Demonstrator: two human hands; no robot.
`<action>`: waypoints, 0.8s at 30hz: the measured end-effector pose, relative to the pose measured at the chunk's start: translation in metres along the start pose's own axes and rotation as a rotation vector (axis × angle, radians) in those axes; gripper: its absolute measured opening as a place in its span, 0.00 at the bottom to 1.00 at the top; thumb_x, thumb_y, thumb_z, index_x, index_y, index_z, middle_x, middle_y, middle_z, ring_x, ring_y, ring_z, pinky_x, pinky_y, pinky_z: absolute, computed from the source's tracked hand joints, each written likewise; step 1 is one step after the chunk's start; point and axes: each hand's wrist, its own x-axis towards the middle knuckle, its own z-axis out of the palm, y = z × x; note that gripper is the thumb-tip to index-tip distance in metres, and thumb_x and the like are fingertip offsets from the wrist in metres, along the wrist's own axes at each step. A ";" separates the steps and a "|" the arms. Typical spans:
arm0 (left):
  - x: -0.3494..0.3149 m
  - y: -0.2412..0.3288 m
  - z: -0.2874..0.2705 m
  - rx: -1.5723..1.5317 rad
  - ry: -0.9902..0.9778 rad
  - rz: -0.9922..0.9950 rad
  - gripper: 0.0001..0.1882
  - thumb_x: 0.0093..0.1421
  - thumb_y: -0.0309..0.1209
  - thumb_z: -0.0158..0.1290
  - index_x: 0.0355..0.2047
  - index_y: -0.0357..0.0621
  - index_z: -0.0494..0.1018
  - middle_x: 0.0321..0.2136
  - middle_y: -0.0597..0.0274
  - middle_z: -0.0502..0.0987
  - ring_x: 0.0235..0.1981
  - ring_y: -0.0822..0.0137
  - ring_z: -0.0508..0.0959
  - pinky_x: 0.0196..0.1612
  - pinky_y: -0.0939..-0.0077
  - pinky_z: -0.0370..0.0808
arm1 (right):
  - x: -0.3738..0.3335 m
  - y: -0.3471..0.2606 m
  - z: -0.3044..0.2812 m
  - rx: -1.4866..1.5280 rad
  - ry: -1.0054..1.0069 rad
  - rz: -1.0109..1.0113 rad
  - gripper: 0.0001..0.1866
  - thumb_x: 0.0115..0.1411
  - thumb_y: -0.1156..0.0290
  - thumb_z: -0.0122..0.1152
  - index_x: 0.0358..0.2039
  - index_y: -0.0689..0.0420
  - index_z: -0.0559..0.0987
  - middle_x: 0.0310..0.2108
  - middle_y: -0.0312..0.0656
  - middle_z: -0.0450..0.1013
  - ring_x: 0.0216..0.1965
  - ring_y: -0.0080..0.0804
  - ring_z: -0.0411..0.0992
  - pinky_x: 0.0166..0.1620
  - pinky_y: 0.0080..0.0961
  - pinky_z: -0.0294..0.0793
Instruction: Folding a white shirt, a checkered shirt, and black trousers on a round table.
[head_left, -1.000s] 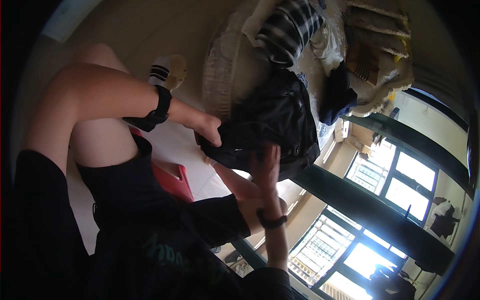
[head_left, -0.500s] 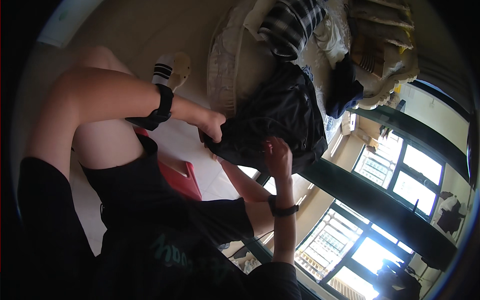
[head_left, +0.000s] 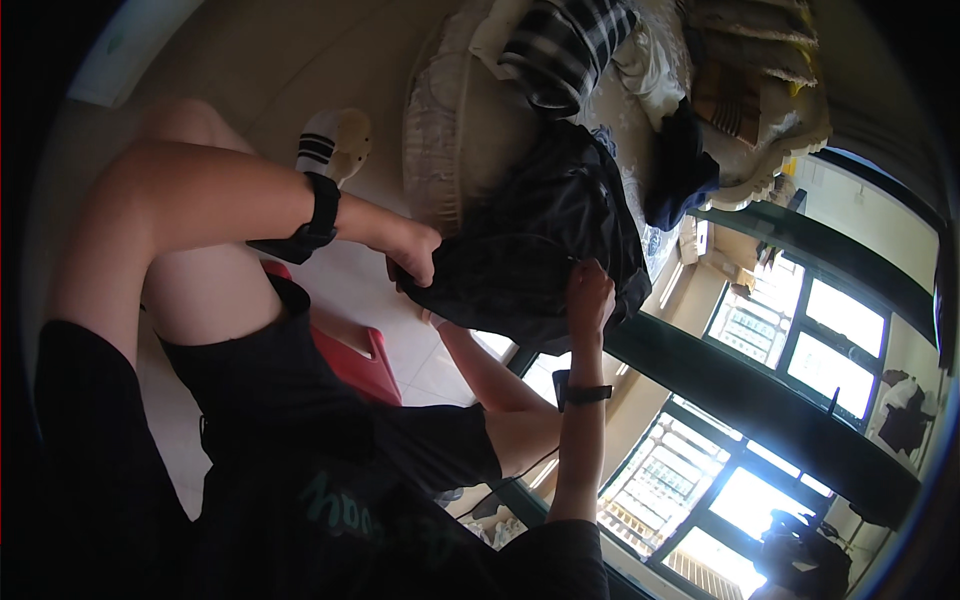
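Note:
A black garment (head_left: 530, 225) with seams and folds hangs between my hands, its upper part against the edge of the bed; its exact kind cannot be told. My left hand (head_left: 415, 255) is closed on one corner of it. My right hand (head_left: 590, 290) grips the cloth farther along, fingers bunched together at a fold. Both wrists carry black straps.
On the bed (head_left: 432, 150) lie a rolled black-and-white plaid cloth (head_left: 570, 50) and a dark navy cloth (head_left: 680, 170). A red plastic stool (head_left: 360, 365) stands by my legs. A white clog (head_left: 352, 140) is on one foot. Windows (head_left: 780, 330) are at the right.
My right hand has moved slightly right and its fingers, loose before, have closed on the black cloth. The left hand keeps its hold. The view has shifted a little.

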 end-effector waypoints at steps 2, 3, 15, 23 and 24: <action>-0.001 0.001 0.000 0.006 -0.010 -0.009 0.16 0.45 0.26 0.52 0.37 0.35 0.71 0.27 0.56 0.77 0.24 0.67 0.79 0.25 0.76 0.78 | -0.004 0.002 0.002 -0.039 -0.015 0.060 0.09 0.53 0.67 0.52 0.32 0.59 0.71 0.32 0.50 0.71 0.38 0.51 0.70 0.36 0.41 0.70; -0.003 0.003 0.000 0.008 -0.021 -0.016 0.18 0.45 0.28 0.52 0.38 0.35 0.71 0.29 0.56 0.77 0.24 0.67 0.79 0.24 0.75 0.78 | -0.004 0.003 0.003 -0.079 -0.032 0.118 0.11 0.51 0.69 0.53 0.35 0.59 0.70 0.38 0.51 0.70 0.42 0.51 0.68 0.38 0.42 0.70; 0.019 -0.005 0.006 -0.062 0.196 0.054 0.26 0.44 0.37 0.58 0.43 0.38 0.71 0.39 0.55 0.75 0.40 0.65 0.75 0.45 0.76 0.71 | -0.002 -0.041 -0.012 0.145 0.048 -0.472 0.18 0.43 0.74 0.60 0.38 0.56 0.70 0.38 0.43 0.67 0.45 0.42 0.63 0.51 0.40 0.55; 0.001 0.015 0.008 -0.123 0.196 0.042 0.23 0.45 0.33 0.57 0.42 0.37 0.71 0.35 0.54 0.75 0.35 0.64 0.77 0.36 0.73 0.76 | 0.000 -0.026 -0.011 0.217 0.234 -0.397 0.08 0.45 0.76 0.59 0.27 0.55 0.71 0.24 0.41 0.71 0.26 0.42 0.72 0.30 0.35 0.70; 0.002 0.012 0.008 -0.130 0.196 0.085 0.23 0.44 0.32 0.57 0.42 0.37 0.71 0.34 0.55 0.75 0.33 0.64 0.77 0.34 0.72 0.77 | -0.001 -0.024 -0.011 0.216 0.235 -0.395 0.08 0.45 0.76 0.59 0.27 0.55 0.71 0.24 0.41 0.71 0.26 0.42 0.72 0.30 0.35 0.70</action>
